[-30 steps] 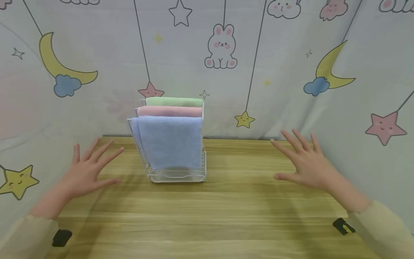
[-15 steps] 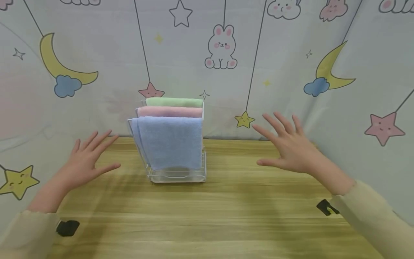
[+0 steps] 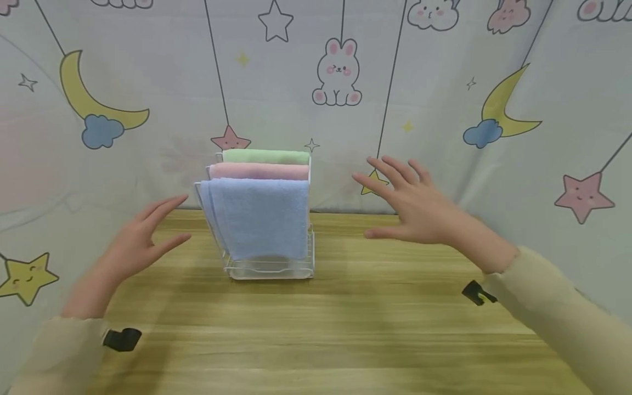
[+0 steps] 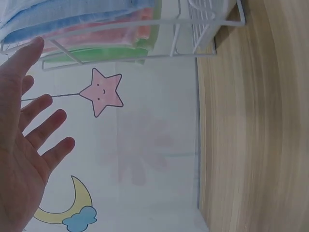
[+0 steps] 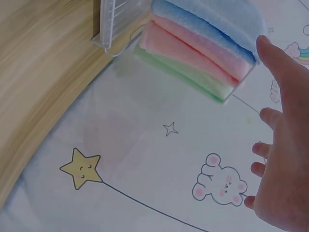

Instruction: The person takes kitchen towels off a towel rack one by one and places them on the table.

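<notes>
A white wire rack (image 3: 270,270) stands on the table left of centre in the head view. Three towels hang over its bars: a blue towel (image 3: 261,219) in front, a pink towel (image 3: 264,170) behind it and a green towel (image 3: 266,157) at the back. My left hand (image 3: 140,241) is in the air just left of the rack, fingers straight and thumb apart. To the rack's right, my right hand (image 3: 412,206) is raised with its fingers spread, farther off than the left. Both hands hold nothing.
The rack has a clear tray (image 3: 269,264) at its base. Behind the wooden table (image 3: 316,334) hangs a white printed curtain (image 3: 424,71) with stars, moons and a rabbit, which also runs along both sides. A black strap piece (image 3: 122,339) sticks out at the left sleeve.
Both hands have moved inward toward the rack, the right one farther and also upward. The left hand has turned so its fingers lie closer together. Rack and towels stay put.
</notes>
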The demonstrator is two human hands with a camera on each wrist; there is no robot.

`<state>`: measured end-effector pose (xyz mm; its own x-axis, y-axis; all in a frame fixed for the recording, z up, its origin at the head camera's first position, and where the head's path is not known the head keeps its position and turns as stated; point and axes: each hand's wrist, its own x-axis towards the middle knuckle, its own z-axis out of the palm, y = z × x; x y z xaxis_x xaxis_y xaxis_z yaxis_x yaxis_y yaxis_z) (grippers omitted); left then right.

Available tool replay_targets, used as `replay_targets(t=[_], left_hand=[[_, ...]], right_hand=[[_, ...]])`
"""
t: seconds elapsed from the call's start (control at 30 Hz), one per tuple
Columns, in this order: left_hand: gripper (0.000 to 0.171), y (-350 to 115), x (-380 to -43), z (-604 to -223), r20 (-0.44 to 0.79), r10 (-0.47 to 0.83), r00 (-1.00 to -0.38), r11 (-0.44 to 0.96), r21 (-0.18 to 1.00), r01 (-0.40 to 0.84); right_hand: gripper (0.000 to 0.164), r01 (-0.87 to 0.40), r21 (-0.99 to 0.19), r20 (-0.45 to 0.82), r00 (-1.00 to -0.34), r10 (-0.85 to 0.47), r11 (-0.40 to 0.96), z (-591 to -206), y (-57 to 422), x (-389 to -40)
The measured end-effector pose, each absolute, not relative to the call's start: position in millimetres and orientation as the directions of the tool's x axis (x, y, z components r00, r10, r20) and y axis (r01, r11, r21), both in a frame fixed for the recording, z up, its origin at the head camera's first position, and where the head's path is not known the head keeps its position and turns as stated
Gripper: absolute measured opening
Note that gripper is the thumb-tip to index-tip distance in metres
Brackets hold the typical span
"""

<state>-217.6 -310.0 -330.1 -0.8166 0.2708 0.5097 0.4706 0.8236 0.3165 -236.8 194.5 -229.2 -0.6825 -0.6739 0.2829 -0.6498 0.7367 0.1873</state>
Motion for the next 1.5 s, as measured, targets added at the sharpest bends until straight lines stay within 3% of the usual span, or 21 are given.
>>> replay_targets(t=[0.6, 0.83, 1.17, 1.5], left_hand=[[0.058, -273.8, -230.3, -329.4, 0.494, 0.116, -0.862, 0.623, 0.639, 0.451], [0.05, -266.0, -235.5, -341.3, 0.506, 0.121, -0.854, 0.47, 0.728, 0.498], [0.029, -265.6, -239.3, -357.5, 0.528, 0.109, -0.842, 0.251, 0.805, 0.537], [0.027, -266.1, -242.5, -361.9, 0.521, 0.072, -0.85, 0.108, 0.844, 0.526]], right_hand=[[0.086, -0.788, 0.091, 0.301, -0.56, -0.771, 0.608, -195.1, 145.0, -254.3], [0.084, -0.813, 0.085, 0.268, -0.538, -0.799, 0.576, -183.9, 123.0, -254.4], [0.079, -0.856, 0.076, 0.251, -0.48, -0.841, 0.511, -176.2, 92.8, -259.7], [0.081, -0.892, -0.021, 0.192, -0.447, -0.874, 0.451, -171.3, 59.0, -269.9]])
